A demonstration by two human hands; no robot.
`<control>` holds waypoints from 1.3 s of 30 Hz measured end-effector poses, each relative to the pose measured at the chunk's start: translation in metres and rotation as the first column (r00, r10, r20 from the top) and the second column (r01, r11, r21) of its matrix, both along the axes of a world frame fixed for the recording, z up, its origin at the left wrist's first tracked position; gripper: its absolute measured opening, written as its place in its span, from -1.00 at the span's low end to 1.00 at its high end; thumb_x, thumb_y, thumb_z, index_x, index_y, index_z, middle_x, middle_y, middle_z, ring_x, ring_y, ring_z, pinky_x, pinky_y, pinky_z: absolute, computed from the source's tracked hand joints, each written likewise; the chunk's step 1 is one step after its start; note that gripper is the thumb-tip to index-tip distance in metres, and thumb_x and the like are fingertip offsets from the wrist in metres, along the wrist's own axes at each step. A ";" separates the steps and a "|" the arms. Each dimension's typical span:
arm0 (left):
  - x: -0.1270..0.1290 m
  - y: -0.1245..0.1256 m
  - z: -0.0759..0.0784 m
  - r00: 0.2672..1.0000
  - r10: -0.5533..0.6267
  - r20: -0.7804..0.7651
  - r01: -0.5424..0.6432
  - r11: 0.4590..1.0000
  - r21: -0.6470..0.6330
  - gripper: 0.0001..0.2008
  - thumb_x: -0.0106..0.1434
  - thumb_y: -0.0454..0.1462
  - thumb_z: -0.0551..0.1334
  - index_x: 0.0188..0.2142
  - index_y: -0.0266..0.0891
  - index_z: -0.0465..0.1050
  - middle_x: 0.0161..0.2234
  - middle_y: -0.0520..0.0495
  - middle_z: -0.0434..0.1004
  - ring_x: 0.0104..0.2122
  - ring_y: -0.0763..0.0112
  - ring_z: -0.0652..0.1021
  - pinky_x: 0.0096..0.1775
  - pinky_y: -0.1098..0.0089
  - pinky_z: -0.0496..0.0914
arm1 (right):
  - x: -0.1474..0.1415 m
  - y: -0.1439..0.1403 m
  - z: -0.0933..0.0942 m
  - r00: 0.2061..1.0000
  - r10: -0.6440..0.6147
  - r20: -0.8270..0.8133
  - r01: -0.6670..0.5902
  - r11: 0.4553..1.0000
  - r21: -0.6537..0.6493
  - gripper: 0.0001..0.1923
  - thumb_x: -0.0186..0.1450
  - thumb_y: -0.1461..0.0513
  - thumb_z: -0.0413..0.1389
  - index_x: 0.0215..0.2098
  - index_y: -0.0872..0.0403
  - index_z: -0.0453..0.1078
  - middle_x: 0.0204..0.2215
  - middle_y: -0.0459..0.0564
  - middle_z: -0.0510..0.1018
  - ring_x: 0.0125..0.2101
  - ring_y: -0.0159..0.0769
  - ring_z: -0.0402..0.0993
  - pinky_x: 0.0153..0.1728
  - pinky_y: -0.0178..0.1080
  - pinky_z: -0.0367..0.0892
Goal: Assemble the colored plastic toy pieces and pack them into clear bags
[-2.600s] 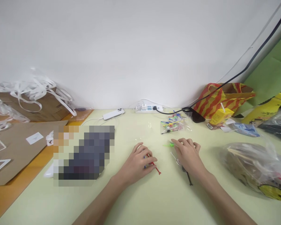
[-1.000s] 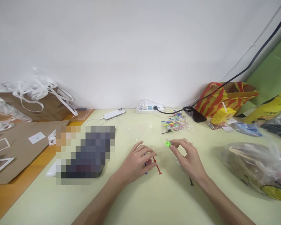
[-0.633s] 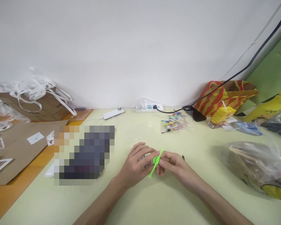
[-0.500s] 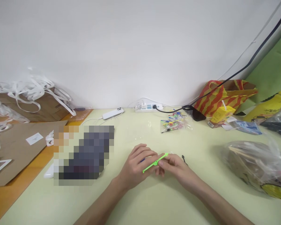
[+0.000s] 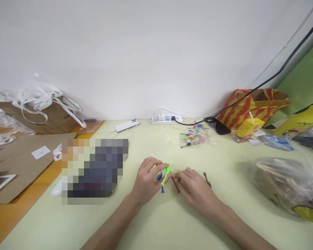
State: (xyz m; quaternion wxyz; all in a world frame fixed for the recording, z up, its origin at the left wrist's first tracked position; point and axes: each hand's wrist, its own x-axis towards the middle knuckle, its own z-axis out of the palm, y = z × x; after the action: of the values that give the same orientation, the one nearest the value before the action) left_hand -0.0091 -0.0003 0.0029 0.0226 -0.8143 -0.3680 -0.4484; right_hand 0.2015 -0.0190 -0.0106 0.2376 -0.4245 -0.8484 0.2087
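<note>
My left hand [image 5: 147, 180] rests on the pale green table [image 5: 156, 222] with its fingers closed on a small bunch of plastic picks: a bright green pick [image 5: 166, 172] and a blue pick [image 5: 161, 186] stick out of it. My right hand [image 5: 194, 189] lies just to the right, fingertips touching a red pick [image 5: 175, 184] on the table. A black pick [image 5: 207, 179] lies beside the right hand's far edge.
A clear bag of coloured picks [image 5: 195, 139] lies further back. A power strip [image 5: 167, 119] and a phone [image 5: 126, 125] sit by the wall. A striped bag [image 5: 250, 107], a yellow carton [image 5: 247, 127] and a plastic bag [image 5: 287, 184] stand right; brown paper bags [image 5: 28, 152] left.
My right hand picked up the green pick, carried it left and passed it into my left hand. It has let go and now touches the red pick on the table.
</note>
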 end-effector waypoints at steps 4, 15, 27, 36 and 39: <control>-0.001 0.001 0.001 1.000 0.017 0.009 -0.017 1.000 -0.010 -0.84 0.29 -0.28 0.35 -0.14 -0.18 0.47 -0.30 -0.05 0.50 -0.30 0.34 0.51 -0.20 0.28 0.43 | -0.004 -0.004 -0.001 1.000 0.029 0.000 -0.029 0.999 -0.041 -0.84 0.41 0.40 -0.06 -0.19 0.03 0.26 -0.28 -0.01 0.52 -0.24 -0.16 0.40 -0.25 -0.15 0.25; -0.004 0.002 -0.003 0.999 0.013 -0.030 -0.015 0.997 -0.070 -0.84 0.32 -0.26 0.32 -0.12 -0.17 0.44 -0.29 -0.06 0.45 -0.29 0.33 0.48 -0.22 0.29 0.43 | -0.003 -0.003 0.007 0.978 -0.015 -0.210 -0.025 0.982 -0.185 -0.83 0.46 0.32 -0.06 -0.15 -0.02 0.34 -0.29 -0.09 0.54 -0.24 -0.23 0.44 -0.20 -0.20 0.26; 0.005 -0.003 -0.001 0.955 -0.050 -0.292 0.037 0.998 -0.050 -0.85 0.30 -0.43 0.20 -0.20 -0.17 0.39 -0.34 0.04 0.56 -0.36 0.41 0.53 0.07 0.17 0.36 | -0.004 -0.005 0.014 0.976 -0.080 -0.202 0.055 0.990 -0.128 -0.70 0.38 0.11 0.14 -0.45 0.05 0.23 -0.51 -0.21 0.42 -0.46 -0.38 0.31 -0.24 -0.20 0.11; 0.005 -0.005 0.001 0.951 -0.027 -0.309 0.025 1.000 -0.009 -0.91 0.30 -0.37 0.25 -0.23 -0.17 0.40 -0.36 0.01 0.53 -0.35 0.36 0.50 -0.09 0.25 0.40 | -0.005 -0.005 0.009 0.978 -0.070 -0.195 0.068 0.998 -0.015 -0.79 0.40 0.25 0.02 -0.42 0.04 0.26 -0.52 -0.17 0.42 -0.48 -0.37 0.33 -0.29 -0.21 0.10; 0.004 -0.005 0.001 0.953 -0.041 -0.300 0.029 0.999 -0.043 -0.91 0.32 -0.33 0.28 -0.19 -0.18 0.41 -0.33 -0.02 0.54 -0.32 0.34 0.50 -0.11 0.24 0.41 | -0.004 -0.004 0.009 0.978 -0.073 -0.197 0.075 0.997 -0.001 -0.82 0.40 0.28 -0.01 -0.38 0.03 0.30 -0.51 -0.14 0.46 -0.49 -0.35 0.35 -0.29 -0.20 0.12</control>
State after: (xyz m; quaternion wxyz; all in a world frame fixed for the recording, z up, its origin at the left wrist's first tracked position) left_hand -0.0048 -0.0050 0.0039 0.0550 -0.8796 -0.3542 -0.3126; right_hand 0.1973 -0.0228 -0.0018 0.3295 -0.4322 -0.8050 0.2381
